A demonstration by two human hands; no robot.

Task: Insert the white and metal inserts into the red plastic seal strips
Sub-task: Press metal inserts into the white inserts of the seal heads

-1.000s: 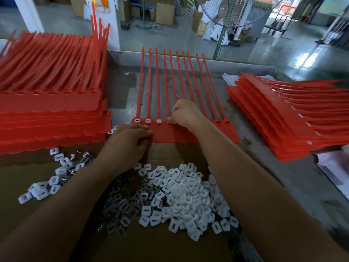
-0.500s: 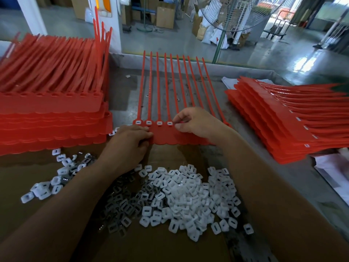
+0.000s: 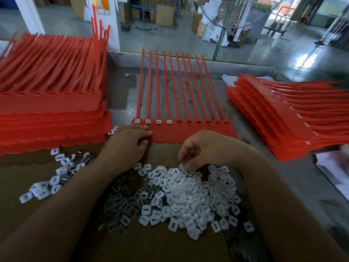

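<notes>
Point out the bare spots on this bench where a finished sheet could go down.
Bare cardboard lies near you, below the white insert pile. Grey bench shows between the left red stack and the flat strip sheet. The middle is crowded: inserts, left hand and right hand.

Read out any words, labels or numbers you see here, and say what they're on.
No text can be read.
Strip and inserts: no print shows.
Red mark on the white sack in the background: too blurred to read.
Boxes: no legible print.
</notes>
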